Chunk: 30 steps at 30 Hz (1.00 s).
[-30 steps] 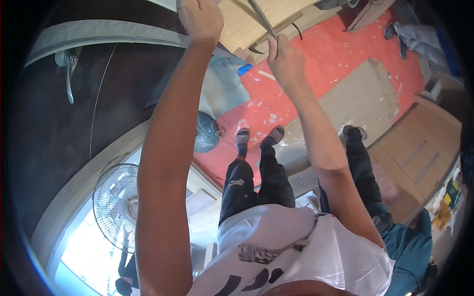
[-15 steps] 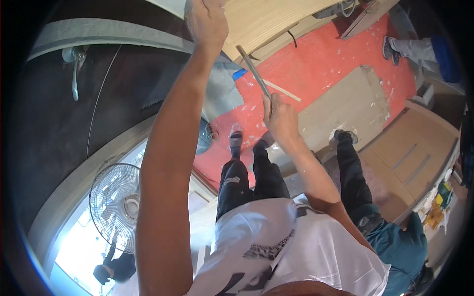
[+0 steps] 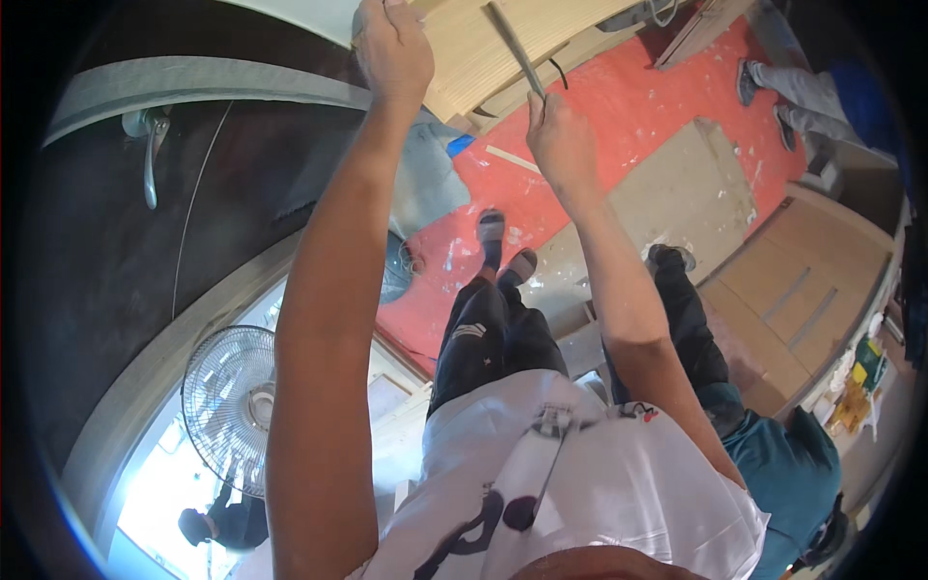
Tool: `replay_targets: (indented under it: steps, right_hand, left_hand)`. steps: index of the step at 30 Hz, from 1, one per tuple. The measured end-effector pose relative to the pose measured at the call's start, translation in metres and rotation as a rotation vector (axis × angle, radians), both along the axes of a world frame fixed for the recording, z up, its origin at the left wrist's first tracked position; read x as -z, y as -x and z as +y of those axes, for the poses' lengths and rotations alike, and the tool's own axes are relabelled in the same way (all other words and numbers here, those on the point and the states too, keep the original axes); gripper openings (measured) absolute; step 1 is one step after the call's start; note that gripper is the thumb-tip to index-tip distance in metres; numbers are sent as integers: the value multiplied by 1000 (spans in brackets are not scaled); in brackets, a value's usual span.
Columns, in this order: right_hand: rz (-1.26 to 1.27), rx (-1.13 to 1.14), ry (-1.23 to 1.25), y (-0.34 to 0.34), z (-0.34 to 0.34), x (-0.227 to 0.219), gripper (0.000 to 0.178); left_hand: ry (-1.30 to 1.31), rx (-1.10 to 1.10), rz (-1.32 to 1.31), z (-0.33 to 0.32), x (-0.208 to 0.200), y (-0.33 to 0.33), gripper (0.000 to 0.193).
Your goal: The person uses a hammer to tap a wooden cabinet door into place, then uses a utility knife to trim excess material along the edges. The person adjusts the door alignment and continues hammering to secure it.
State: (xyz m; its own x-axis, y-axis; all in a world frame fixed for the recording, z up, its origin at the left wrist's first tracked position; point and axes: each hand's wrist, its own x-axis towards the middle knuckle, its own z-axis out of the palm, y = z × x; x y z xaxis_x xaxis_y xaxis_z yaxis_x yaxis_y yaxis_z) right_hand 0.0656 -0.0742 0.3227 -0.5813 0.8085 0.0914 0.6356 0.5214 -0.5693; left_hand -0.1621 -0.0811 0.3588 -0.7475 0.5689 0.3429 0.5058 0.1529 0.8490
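My right hand (image 3: 563, 145) is closed around the lower end of a narrow grey metal bar (image 3: 515, 48). The bar slants up and left, its upper end over a pale wooden board (image 3: 462, 60) at the top of the view. At the board's left end is my left hand (image 3: 394, 53), raised with its fingers curled and partly cut off by the upper edge. What those fingers hold, if anything, is hidden. A white panel (image 3: 309, 14) lies to the left of that hand.
A dark door with a metal handle (image 3: 150, 159) stands left, above a wire fan (image 3: 232, 406). Red floor covering (image 3: 619, 106) bears a brown sheet (image 3: 667, 193) and a thin wood strip (image 3: 512, 159). A co-worker in teal (image 3: 783, 474) is close right; another person's legs (image 3: 797, 97) show upper right.
My right hand has moved up and slightly right, taking the bar from the board's corner to over its surface. My left hand has shifted a little left. The far person's feet are farther apart.
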Motion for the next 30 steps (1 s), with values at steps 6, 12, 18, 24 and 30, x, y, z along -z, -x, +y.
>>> replay_targets:
  steps: [6, 12, 18, 24, 30]
  right_hand:
    - [-139, -28, 247, -8, -73, -11, 35]
    - [83, 14, 66, 19, -35, 9, 32]
    - [8, 42, 54, 30, -15, 5, 33]
    - [332, 360, 433, 40, 11, -19, 32]
    - [631, 429, 598, 81, -26, -14, 37]
  left_hand:
    - [1, -16, 30, -7, 1, 6, 34]
    - [18, -51, 96, 7, -4, 11, 34]
    - [27, -67, 42, 2, 3, 8, 34]
    - [55, -46, 40, -5, 2, 6, 31]
    - [123, -35, 37, 1, -2, 6, 30]
